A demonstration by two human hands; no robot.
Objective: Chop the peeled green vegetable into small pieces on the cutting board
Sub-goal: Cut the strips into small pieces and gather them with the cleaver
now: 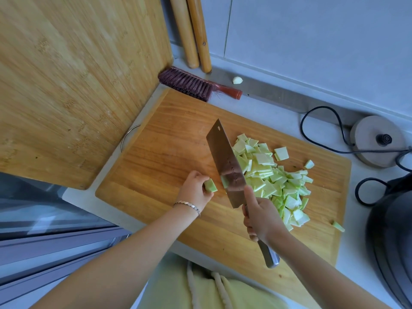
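Head view: the left hand (196,188) pinches a green vegetable chunk (210,185) over the cutting board (169,139), just beside the cleaver (225,161) — its handle gripped by the right hand (260,217). Cut pieces (274,177) pile up right of the blade — the marks stamped on it are unreadable.

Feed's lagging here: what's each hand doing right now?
Left hand: pinching a green vegetable chunk.
Right hand: gripping the cleaver handle.

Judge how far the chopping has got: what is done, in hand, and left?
Done: a heap of cut pieces lies on the cutting board. In hand: the left hand pinches a small chunk; the right hand holds the cleaver. Left: chopping that chunk.
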